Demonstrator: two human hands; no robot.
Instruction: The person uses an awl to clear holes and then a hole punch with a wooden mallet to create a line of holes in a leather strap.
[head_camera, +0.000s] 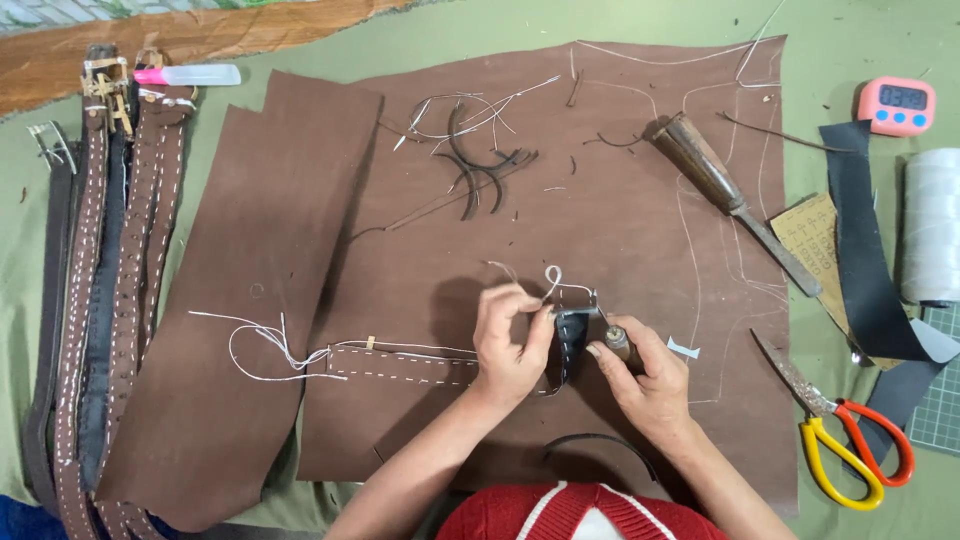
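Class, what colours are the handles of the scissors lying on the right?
The scissors have one yellow handle and one orange-red handle, clearest in the head view.

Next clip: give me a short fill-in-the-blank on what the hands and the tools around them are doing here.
1. The left hand pinches a loop of ____ thread.
2. The right hand grips a wooden-handled ____ at the dark strap end.
3. The scissors right of the brown leather sheet have ____ and yellow handles.

Missing words: white; awl; red

One head-worn view is given, aimed steeply down from close above at the brown leather sheet (560, 200) spread over the green table (860, 40).
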